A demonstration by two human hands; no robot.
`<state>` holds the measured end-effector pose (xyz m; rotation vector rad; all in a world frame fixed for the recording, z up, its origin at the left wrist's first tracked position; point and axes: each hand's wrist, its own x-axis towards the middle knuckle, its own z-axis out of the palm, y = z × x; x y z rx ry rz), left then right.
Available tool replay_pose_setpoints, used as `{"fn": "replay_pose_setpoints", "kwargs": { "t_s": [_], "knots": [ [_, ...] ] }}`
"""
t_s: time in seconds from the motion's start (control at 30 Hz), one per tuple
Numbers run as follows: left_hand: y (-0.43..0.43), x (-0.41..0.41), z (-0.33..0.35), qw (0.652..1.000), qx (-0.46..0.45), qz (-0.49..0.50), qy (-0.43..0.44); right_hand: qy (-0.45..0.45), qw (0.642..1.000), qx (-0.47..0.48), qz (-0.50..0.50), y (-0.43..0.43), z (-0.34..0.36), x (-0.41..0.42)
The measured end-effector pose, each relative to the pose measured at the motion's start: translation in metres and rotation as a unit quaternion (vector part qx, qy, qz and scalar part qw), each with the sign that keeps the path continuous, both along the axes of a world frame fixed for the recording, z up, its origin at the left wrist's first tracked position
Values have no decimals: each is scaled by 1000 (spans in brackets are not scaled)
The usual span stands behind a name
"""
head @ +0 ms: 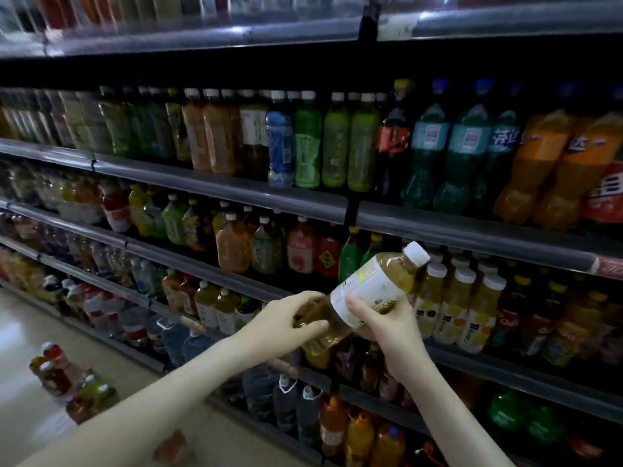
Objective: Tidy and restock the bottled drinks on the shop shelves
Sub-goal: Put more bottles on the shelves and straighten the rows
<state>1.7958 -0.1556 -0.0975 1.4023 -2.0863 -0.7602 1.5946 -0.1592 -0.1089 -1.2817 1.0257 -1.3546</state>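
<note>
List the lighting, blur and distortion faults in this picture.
Head view: dim overall; glare streaks the top shelf edge and the floor shines; far-left bottles smear into blur; shelf lines bow from the wide lens; the held bottle, left hand and right hand are fairly sharp.

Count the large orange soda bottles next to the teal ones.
2: left orange bottle and right orange bottle, side by side right of the teal bottles; more may hide behind.

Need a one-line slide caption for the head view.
Restocking: left hand and right hand hold a tilted white-capped bottle before the stocked drink shelves.
</note>
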Motion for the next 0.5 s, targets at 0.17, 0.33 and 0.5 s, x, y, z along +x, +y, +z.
{"fn": "replay_pose_setpoints", "kwargs": {
  "t_s": [0.17,0.33,0.5],
  "knots": [
    [-47,96,9,999,-15,-2,-30,8,997,-45,-64,-34,9,82],
    [-90,174,28,998,-45,-38,-23,-17,992,-64,-107,-67,27,160],
    [-116,212,36,995,-99,-25,-15,-38,981,-103,-159,-82,49,197]
  ]
}}
